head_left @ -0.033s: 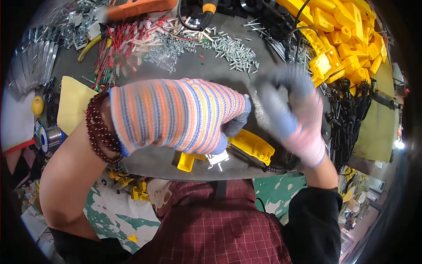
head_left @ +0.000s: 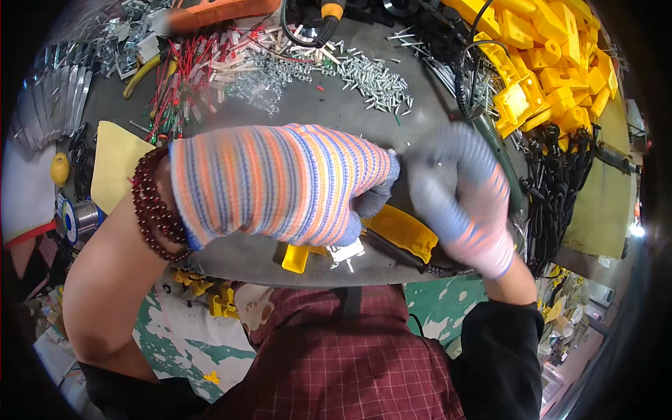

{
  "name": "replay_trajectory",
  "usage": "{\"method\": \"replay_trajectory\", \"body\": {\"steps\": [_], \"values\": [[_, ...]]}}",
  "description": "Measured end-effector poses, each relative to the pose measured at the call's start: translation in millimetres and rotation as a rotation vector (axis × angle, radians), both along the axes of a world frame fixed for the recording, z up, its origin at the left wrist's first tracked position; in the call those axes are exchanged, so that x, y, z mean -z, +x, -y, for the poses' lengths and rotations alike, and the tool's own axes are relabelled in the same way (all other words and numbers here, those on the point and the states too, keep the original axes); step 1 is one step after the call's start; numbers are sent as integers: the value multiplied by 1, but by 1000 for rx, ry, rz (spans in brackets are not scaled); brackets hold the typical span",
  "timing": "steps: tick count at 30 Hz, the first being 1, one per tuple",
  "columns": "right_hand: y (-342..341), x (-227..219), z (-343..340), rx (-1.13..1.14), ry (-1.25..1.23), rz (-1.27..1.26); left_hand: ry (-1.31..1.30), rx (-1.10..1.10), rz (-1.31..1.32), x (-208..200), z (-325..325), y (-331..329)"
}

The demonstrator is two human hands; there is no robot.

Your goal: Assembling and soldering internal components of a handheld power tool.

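My left hand (head_left: 294, 182), in a striped glove with grey-blue fingertips, lies over a yellow plastic casing (head_left: 406, 234) near the table's front edge. Its fingers are bent round the casing, and the grip is partly hidden beneath the glove. A yellow end piece (head_left: 297, 259) and a silvery metal part (head_left: 348, 253) show under the palm. A dark cord (head_left: 393, 253) runs along the casing. To the right, my right hand (head_left: 465, 199) hovers in a matching glove, slightly blurred. Its thumb and fingers curl together; a tiny bright speck shows at the tips, too small to name.
Small screws (head_left: 374, 84) lie in a pile beyond my hands, beside red-wired parts (head_left: 185, 77). Yellow casings (head_left: 553, 63) are heaped at the far right, above black cords (head_left: 556, 189). A dark green tool (head_left: 500, 154) lies behind my right hand. A solder spool (head_left: 82, 218) stands left.
My right hand's fingers have drawn closer together and dropped slightly toward me. More of the dark green tool behind it shows. My left hand has barely shifted.
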State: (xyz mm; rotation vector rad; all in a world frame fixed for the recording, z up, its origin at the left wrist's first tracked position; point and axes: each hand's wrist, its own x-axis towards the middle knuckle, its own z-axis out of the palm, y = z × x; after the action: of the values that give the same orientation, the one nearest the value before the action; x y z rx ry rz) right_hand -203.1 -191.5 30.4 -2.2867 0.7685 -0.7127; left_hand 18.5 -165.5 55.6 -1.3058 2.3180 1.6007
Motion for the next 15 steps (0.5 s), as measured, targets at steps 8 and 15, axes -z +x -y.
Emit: {"method": "replay_trajectory", "body": {"steps": [8,15], "values": [[-20,8,-36,-59,-33,-54,-7,-106,-197,14,-1,0],[-13,16,-41,-114,-60,-184,36,-103,-215,9,1,-1]]}}
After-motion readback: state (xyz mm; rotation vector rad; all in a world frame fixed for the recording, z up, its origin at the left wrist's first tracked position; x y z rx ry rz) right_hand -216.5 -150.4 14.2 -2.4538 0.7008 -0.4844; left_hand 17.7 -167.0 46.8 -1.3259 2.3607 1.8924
